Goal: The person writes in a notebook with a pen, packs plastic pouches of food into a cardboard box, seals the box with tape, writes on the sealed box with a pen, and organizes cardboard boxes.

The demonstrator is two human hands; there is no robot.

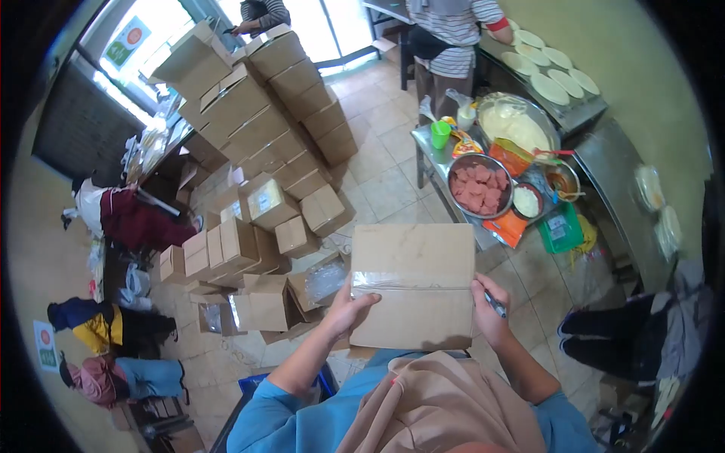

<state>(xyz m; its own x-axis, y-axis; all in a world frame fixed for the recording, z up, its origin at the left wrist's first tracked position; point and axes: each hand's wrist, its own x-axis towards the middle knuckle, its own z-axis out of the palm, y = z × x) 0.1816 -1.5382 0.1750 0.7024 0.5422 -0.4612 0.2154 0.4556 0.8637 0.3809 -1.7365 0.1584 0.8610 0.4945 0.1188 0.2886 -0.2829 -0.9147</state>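
A closed cardboard box (pixel 413 313) is held up before my body, with clear tape across its middle. My left hand (pixel 352 308) grips the box's left side, thumb lying on top. At the right edge, my right hand (pixel 491 311) steadies the box while also holding a dark marker pen (pixel 495 303) between its fingers. The fingers under the box are hidden on both sides.
Stacked cardboard boxes (pixel 257 136) rise ahead to the left, with open boxes (pixel 268 302) on the floor nearer me. On the right, a metal table (pixel 434 170) bears a bowl of pink pieces (pixel 479 187) and a basin of batter (pixel 517 124). Several people work around the room.
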